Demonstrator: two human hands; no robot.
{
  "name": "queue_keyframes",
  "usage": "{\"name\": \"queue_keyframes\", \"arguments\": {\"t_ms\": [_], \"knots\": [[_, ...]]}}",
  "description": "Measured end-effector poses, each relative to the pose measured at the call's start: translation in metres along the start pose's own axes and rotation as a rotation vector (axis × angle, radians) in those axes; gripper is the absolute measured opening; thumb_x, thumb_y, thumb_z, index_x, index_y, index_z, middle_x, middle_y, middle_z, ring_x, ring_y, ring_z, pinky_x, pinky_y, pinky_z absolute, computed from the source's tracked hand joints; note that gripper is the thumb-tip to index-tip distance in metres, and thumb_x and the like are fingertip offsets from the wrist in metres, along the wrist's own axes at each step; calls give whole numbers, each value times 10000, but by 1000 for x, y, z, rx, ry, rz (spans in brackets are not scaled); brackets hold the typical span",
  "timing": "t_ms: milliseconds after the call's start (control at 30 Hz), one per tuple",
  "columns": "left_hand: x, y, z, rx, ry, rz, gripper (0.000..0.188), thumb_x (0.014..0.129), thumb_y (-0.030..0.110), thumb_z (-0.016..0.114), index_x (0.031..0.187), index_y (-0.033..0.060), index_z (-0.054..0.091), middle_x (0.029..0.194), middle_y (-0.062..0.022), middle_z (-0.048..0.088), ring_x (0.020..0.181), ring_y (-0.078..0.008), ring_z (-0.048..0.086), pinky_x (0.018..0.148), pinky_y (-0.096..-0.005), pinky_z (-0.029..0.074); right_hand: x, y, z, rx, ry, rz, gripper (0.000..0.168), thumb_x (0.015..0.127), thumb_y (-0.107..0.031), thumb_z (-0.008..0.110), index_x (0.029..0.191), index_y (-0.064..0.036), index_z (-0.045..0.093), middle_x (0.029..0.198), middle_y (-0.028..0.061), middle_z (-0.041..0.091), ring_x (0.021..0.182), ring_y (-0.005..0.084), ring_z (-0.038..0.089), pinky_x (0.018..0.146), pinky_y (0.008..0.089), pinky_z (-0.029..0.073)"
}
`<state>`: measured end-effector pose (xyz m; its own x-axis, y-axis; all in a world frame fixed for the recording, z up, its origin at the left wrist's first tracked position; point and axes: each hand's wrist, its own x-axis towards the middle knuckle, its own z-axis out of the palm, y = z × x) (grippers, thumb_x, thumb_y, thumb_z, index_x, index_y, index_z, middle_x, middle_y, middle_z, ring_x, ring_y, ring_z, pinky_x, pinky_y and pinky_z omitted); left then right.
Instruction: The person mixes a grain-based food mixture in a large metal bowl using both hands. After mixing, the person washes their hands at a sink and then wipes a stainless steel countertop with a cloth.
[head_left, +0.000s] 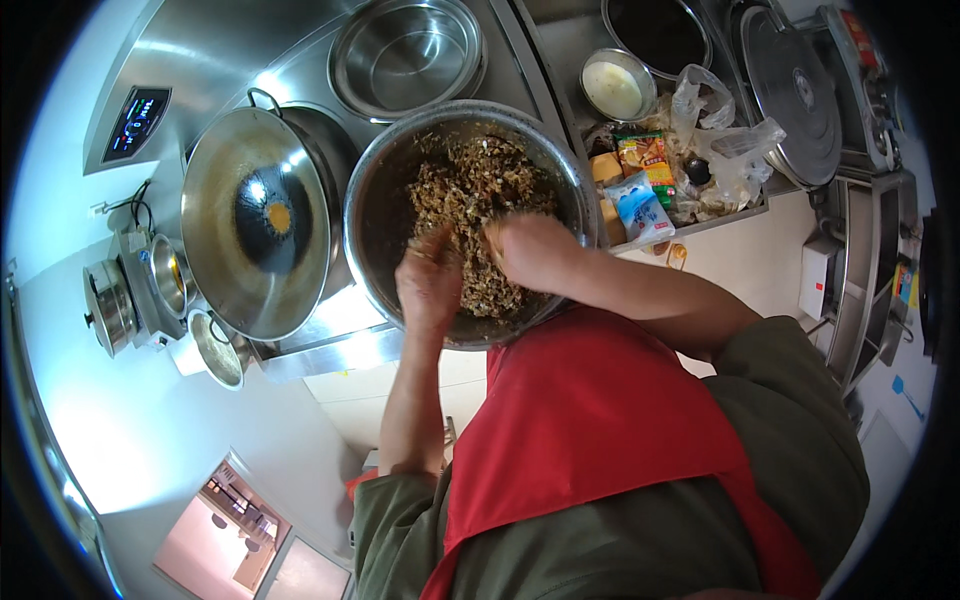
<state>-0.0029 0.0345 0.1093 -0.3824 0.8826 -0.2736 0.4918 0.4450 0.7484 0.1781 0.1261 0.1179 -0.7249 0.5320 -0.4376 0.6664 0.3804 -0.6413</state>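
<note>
A large stainless steel bowl (360, 255) stands in front of me, tilted slightly in the view. It holds a brown, crumbly minced food mixture (480, 180) with pale flecks, heaped towards its right side. My left hand (429, 281) reaches in from the near left, its coated fingers curled into the mixture. From the right comes my right hand (532, 251), also curled into the mixture and a short way from the left one. Both hands are blurred, and their fingertips are partly hidden by food.
A wok (214, 225) sits left of the bowl. Behind are nested steel basins (352, 56). A tray at right holds seasoning packets (645, 161), plastic bags (724, 150) and a bowl of pale contents (613, 90). A lidded pot (795, 97) stands beyond.
</note>
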Motion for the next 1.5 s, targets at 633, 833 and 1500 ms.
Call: {"name": "queue_keyframes", "arguments": {"t_ms": [633,833,1500], "knots": [[-50,-48,23,201,220,213,316,808,-33,547,1056,41,728,1060,-218,726,977,-395,708,876,-462,573,20,47,68,718,306,80,413,1014,-257,504,1363,-67,618,1221,119,677,1002,245,631,879,391,503],[-49,6,16,165,120,424,381,924,153,654,1297,74,655,1318,-181,657,1192,-364,659,985,-443,539,-4,16,23,1621,-289,434,1000,852,-916,413,1444,-114,504,1109,41,655,945,167,636,748,332,522],[-64,24,65,-973,-173,-219,450,1062,86,470,1490,-51,466,1467,-164,535,1336,-247,529,1127,-361,433,32,2,41,1489,376,169,874,1056,-688,213,1636,-35,204,1704,161,217,1585,239,149,1271,398,102]]}}
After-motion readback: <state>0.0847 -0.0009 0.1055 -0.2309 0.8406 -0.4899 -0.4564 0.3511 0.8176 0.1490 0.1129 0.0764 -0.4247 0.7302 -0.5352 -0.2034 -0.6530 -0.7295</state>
